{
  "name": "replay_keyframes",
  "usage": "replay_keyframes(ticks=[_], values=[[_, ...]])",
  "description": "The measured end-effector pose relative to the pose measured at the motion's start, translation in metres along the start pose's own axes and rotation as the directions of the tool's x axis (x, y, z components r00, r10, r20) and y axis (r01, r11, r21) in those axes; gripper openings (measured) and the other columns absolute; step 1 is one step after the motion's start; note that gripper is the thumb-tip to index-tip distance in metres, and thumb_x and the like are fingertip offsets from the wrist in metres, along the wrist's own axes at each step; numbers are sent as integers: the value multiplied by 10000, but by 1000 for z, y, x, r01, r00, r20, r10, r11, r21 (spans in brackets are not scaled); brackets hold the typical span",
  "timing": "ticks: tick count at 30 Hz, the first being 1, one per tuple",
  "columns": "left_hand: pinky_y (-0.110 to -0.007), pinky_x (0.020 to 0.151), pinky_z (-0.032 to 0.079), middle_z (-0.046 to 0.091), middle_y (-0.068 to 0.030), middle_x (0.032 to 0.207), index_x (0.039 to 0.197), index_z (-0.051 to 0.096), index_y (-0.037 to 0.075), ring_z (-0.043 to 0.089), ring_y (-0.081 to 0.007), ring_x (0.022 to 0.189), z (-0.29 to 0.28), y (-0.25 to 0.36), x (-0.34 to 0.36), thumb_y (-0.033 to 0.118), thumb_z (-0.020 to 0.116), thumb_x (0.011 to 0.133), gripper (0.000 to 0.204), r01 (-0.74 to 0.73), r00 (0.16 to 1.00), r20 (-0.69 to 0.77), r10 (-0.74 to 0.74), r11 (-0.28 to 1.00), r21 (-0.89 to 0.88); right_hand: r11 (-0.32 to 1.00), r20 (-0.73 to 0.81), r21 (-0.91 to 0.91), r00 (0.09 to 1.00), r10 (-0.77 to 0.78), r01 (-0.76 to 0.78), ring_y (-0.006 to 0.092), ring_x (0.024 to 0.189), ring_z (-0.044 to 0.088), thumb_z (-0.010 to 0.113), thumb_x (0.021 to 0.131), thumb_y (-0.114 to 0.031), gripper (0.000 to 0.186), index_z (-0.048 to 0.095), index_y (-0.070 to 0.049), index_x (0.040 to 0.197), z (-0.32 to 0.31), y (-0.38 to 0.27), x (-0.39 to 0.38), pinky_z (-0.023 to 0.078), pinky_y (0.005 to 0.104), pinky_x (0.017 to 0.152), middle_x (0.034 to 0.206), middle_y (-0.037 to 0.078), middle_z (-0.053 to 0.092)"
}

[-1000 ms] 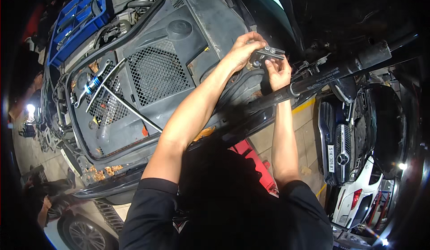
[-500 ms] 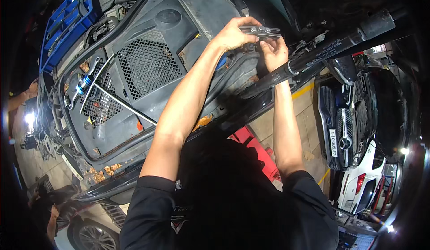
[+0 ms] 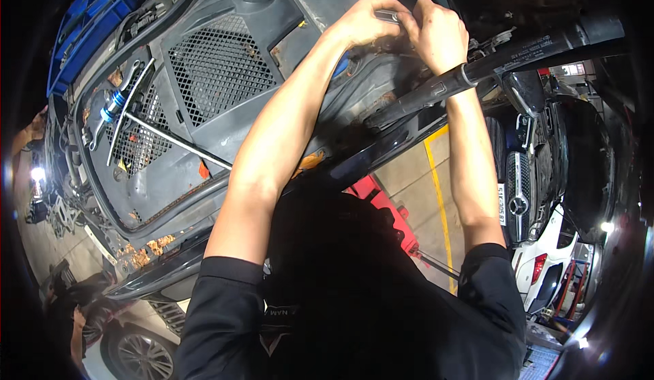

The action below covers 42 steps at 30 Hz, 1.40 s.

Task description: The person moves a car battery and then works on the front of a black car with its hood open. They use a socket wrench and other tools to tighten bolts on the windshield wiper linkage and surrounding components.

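Over the far edge of the car's engine bay, both my hands meet. My left hand (image 3: pixel 368 20) is closed, thumb and fingers pinching a small flat grey metal piece (image 3: pixel 387 16); most of it is hidden by the fingers. Right against it, my right hand (image 3: pixel 439 36) is closed with its back turned up. Its thumb lies at the right end of the metal piece, while its curled fingers are hidden, so what they grip does not show. A thick black support strut (image 3: pixel 518 67) crosses over my right forearm near the wrist.
On the black plastic cover (image 3: pixel 204 118) lie a T-handle wrench (image 3: pixel 178 141), a blue and black cylindrical tool (image 3: pixel 113 105) and spanners (image 3: pixel 129 73). A blue tool tray (image 3: pixel 88 29) stands at far left. Red equipment (image 3: pixel 385 210) is beneath me; other cars (image 3: pixel 538 264) stand right.
My right hand has risen and turned over, its back now up, covering more of the metal piece. My left hand has moved slightly away from me. The view has shifted a little.
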State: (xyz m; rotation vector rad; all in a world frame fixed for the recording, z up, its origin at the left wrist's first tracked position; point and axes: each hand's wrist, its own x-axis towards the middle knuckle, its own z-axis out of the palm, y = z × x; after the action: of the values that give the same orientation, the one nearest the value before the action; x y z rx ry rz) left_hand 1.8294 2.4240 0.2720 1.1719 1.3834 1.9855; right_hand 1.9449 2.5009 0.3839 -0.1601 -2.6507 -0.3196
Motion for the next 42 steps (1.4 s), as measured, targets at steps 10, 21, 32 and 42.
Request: replay_keyframes(ticks=[10, 21, 32, 42], values=[[-239, 701, 500, 675, -33, 858, 1059, 673, 12, 612, -97, 776, -2, -4, 7, 26, 732, 727, 338, -51, 999, -16, 51, 999, 4, 996, 111, 87, 993, -34, 25, 380, 792, 659, 655, 850, -256, 255, 603, -7, 834, -7, 11, 12, 525, 460, 683, 833, 202, 663], [-259, 784, 502, 689, -51, 892, 1067, 674, 11, 630, -116, 849, 2, -1, 10, 18, 736, 720, 353, 61, 998, -6, -61, 998, -8, 962, 114, 174, 966, -233, 211, 387, 799, 650, 648, 807, -185, 198, 599, 3, 843, -4, 22, 21, 528, 432, 731, 866, 191, 658], [-259, 760, 498, 695, -50, 861, 1108, 668, 17, 634, -111, 818, -1, 9, 8, 69, 747, 711, 408, 124, 992, 2, -124, 989, 76, 985, 180, -1, 969, -169, 172, 390, 764, 670, 678, 807, -247, 249, 643, -13, 882, -6, 19, 24, 539, 453, 682, 775, 199, 673], [-247, 749, 510, 702, -73, 867, 1063, 668, 5, 651, -115, 795, -5, -9, 17, 10, 719, 718, 349, -117, 992, -25, 120, 988, 100, 995, 296, -59, 950, 99, -86, 385, 811, 668, 676, 813, -213, 217, 645, -10, 881, -20, -4, 31, 533, 429, 733, 810, 197, 680]])
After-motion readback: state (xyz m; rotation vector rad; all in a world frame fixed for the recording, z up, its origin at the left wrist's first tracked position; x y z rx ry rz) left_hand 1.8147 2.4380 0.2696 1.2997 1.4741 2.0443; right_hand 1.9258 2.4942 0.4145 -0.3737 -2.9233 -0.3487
